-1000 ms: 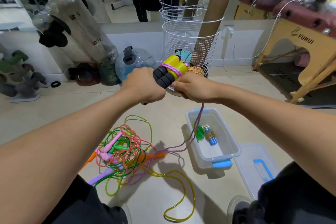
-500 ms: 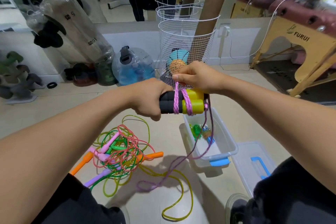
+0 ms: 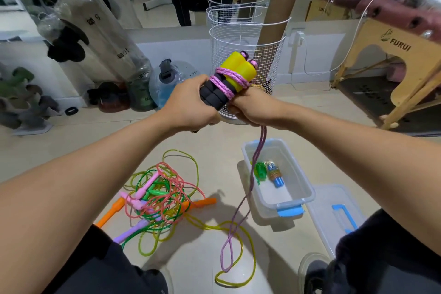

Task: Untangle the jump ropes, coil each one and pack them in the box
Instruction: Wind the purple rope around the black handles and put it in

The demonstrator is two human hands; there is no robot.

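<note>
- White wire mesh basket (image 3: 247, 38) stands on the floor at the far centre, with brown cardboard tubes (image 3: 278, 7) leaning inside it.
- Clear plastic lid with a blue handle (image 3: 334, 215) lies flat on the floor at the near right, just beside the box.
- Clear rectangular plastic storage box with a blue latch (image 3: 303, 188) sits open on the floor, right of centre; a green bundle and a blue-capped bundle (image 3: 274, 174) lie inside it.
- Tangled heap of pink, green, yellow and orange jump ropes (image 3: 157, 198) lies on the floor, left of the box.
- My left hand (image 3: 191, 105) is clenched round the black foam ends of the paired yellow-and-black jump rope handles (image 3: 229, 79), held tilted up above the floor.
- My right hand (image 3: 250, 110) is closed round the purple braided rope (image 3: 248, 188) just below the handles.
- Several turns of that rope wrap the handles; the rest hangs past the box's left wall to the floor.
</note>
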